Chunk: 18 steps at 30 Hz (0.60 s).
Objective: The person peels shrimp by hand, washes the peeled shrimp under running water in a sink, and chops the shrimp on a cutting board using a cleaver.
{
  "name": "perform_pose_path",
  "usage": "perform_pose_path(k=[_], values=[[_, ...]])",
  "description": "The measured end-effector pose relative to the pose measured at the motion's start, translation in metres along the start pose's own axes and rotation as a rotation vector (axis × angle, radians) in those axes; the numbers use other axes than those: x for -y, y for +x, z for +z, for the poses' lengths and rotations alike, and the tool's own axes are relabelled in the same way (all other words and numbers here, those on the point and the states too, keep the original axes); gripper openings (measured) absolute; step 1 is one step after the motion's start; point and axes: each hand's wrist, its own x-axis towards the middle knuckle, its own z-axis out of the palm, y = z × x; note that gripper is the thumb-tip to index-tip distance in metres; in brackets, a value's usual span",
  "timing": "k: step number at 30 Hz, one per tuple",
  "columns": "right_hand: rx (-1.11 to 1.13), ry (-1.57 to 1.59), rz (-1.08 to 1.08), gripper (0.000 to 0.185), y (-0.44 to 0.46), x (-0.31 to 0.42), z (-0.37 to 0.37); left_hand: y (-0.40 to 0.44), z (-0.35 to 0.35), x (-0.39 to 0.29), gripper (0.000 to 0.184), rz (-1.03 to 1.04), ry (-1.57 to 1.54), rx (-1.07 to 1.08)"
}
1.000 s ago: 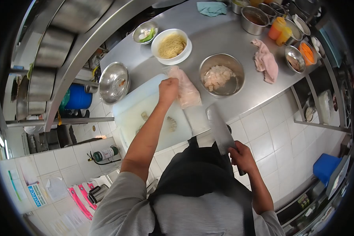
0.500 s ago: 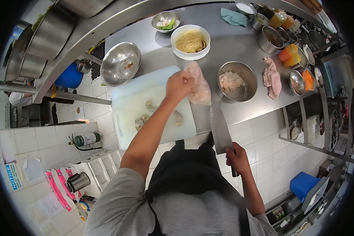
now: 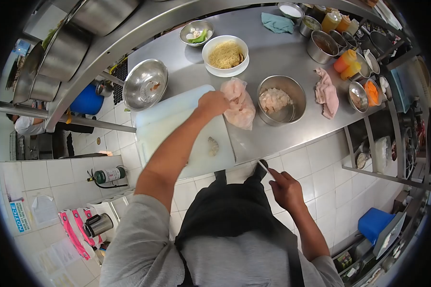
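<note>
My left hand (image 3: pixel 213 103) is closed at the left edge of a clear plastic bag (image 3: pixel 239 106) with pale pink contents, its fingers on the plastic. The bag lies on the steel counter beside a white cutting board (image 3: pixel 172 105). One grey peeled-looking shrimp (image 3: pixel 213 146) lies on the board; my left forearm covers part of the board. In my right fist (image 3: pixel 287 191) is a knife (image 3: pixel 263 166), its blade turned nearly edge-on below the counter's front edge. A steel pot (image 3: pixel 299 100) holding pale pink pieces (image 3: pixel 275 101) stands right of the bag.
A white bowl of noodles (image 3: pixel 227 53), a small steel bowl (image 3: pixel 196 33) and a perforated steel bowl (image 3: pixel 145 85) sit around the board. A pink cloth (image 3: pixel 326 93) and several sauce bottles (image 3: pixel 347 62) are at the right. A steel shelf rail (image 3: pixel 91 62) crosses the upper left.
My left hand has drawn slightly left and lower, and the bag looks more bunched and spread. The knife has turned from broadside to edge-on. Shrimp seen left of the forearm are out of sight.
</note>
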Motion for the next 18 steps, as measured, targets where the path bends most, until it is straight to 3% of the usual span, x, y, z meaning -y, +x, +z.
perform_pose_path(k=[5,7,8,11,16,18], values=[[0.09,-0.267,-0.153,0.048,0.056,0.032,0.038,0.021,-0.018,0.001,0.041,0.12,0.197,0.102],[-0.005,-0.278,-0.282,0.049,0.086,0.038,0.074,0.042,-0.001,0.01,0.041,0.157,0.274,0.127],[-0.052,-0.286,-0.347,0.049,0.097,0.042,0.084,0.041,0.0,0.009,0.041,0.128,0.221,0.1],[0.089,-0.244,-0.324,0.053,0.113,0.064,0.086,0.028,0.006,0.003,0.042,0.047,0.081,0.024],[-0.289,0.266,0.33,0.066,0.166,0.038,0.072,0.003,0.014,0.01,0.042,0.055,-0.14,-0.131],[-0.447,0.188,0.325,0.07,0.194,0.003,0.107,0.006,0.032,0.016,0.043,0.091,-0.205,-0.196]])
